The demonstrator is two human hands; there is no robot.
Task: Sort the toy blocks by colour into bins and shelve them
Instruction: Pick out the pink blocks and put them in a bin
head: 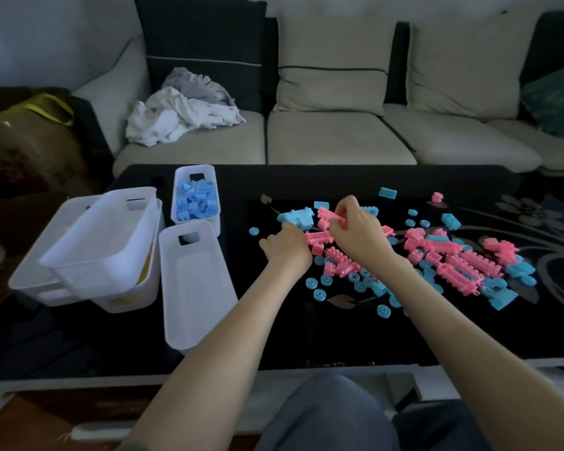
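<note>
Grip: right hand [358, 234] pinches pink block [331, 216]; left hand [285, 245] curled on pink blocks [319, 237] | no readable writing | counter [274, 346]: both forearms outstretched | blue-filled bin [196, 198] beyond empty bin [192, 288]

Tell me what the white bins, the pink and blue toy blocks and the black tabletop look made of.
White rectangular bins: likely matte, slightly translucent moulded plastic, with cut-out handle slots. Pink toy blocks and blue toy blocks: apparently hard, smooth plastic with moulded studs. Black tabletop: probably glossy glass or lacquer; it shows faint reflections and a printed floral pattern.
</note>
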